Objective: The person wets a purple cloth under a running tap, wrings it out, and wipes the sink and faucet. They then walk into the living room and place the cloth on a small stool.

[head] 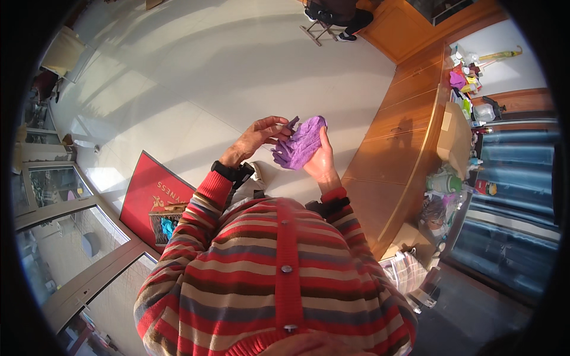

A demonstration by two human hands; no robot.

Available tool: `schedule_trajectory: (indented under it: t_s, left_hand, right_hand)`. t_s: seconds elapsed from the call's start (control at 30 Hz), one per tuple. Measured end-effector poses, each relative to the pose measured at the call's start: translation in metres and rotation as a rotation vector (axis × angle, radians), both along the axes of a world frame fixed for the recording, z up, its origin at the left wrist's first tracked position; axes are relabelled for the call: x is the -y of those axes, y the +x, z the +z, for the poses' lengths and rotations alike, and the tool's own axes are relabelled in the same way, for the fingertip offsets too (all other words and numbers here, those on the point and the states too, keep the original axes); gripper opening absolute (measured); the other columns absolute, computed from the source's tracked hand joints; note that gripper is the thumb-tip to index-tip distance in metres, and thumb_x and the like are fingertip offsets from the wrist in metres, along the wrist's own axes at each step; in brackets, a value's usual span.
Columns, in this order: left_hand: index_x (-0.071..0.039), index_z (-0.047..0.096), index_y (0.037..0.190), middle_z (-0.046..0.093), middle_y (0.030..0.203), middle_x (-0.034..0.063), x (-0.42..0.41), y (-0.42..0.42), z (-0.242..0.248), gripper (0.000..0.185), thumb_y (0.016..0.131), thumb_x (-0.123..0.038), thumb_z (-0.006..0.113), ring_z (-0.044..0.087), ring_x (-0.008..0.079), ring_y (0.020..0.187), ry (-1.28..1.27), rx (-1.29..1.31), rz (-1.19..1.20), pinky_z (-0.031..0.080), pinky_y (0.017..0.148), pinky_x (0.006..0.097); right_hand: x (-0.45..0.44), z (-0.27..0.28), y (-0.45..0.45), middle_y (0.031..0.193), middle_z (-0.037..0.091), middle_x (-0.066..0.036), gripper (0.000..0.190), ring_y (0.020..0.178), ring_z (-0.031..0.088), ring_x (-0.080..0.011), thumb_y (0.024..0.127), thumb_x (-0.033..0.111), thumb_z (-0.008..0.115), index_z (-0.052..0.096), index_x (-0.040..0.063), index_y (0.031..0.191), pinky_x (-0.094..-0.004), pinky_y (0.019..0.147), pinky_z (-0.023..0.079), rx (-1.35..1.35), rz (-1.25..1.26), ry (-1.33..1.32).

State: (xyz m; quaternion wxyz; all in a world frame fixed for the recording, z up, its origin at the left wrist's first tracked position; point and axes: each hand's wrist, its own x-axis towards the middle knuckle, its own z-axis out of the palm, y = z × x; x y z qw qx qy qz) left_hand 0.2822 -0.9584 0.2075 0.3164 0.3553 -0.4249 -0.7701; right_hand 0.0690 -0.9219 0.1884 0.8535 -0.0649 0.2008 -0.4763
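Note:
A crumpled purple cloth (300,144) hangs between my two hands in front of my striped cardigan (249,267). My right hand (323,155) supports its right side, with the thumb up along the cloth's edge and the palm partly behind it. At the cloth's upper left, my left hand (265,133) pinches a darker, narrow part between bent fingers. Some fingertips of the right hand are hidden behind the fabric. Black straps are around both of my wrists.
A red doormat (151,191) with gold lettering lies at left, beside glazed doors (80,227). Wooden cabinets (392,138) run along the right, topped with a cardboard box (454,138), bottles and bags. A person (345,13) sits on a folding stool at the top.

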Motion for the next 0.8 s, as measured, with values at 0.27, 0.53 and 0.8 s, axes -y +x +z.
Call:
schedule_trajectory:
  t_s: [0.27, 0.53, 0.8]
  left_hand:
    - [-0.004, 0.056, 0.122, 0.065, 0.105, 0.0052, 0.132, 0.021, 0.014, 0.03, 0.094, -0.015, 0.062, 0.059, 0.0112, 0.098, -0.287, 0.178, 0.282, 0.048, 0.088, 0.0291]
    - [-0.004, 0.061, 0.112, 0.066, 0.094, 0.0027, 0.298, 0.045, 0.002, 0.033, 0.086, -0.018, 0.074, 0.061, 0.0125, 0.087, -0.237, 0.274, 0.098, 0.05, 0.08, 0.0285]
    - [-0.004, 0.059, 0.093, 0.066, 0.098, 0.0047, 0.457, 0.114, 0.018, 0.019, 0.078, 0.006, 0.065, 0.061, 0.0163, 0.089, -0.499, 0.481, 0.24, 0.051, 0.081, 0.0292]
  right_hand:
    - [0.153, 0.015, 0.055, 0.139, 0.048, -0.013, 0.082, 0.129, 0.045, -0.0297, 0.09, 0.072, 0.037, 0.042, 0.006, 0.138, -0.049, 0.11, 0.035, -0.065, 0.025, -0.039]
    - [0.313, 0.005, 0.052, 0.134, 0.053, -0.013, 0.067, 0.123, 0.053, -0.0243, 0.1, 0.055, 0.036, 0.042, 0.001, 0.138, -0.0428, 0.106, 0.041, -0.286, 0.195, -0.071]
    - [0.512, 0.025, 0.067, 0.113, 0.065, -0.01, 0.054, 0.107, 0.057, -0.0141, 0.097, 0.043, 0.055, 0.062, -0.008, 0.115, -0.028, 0.093, 0.044, -1.126, 0.409, -0.469]
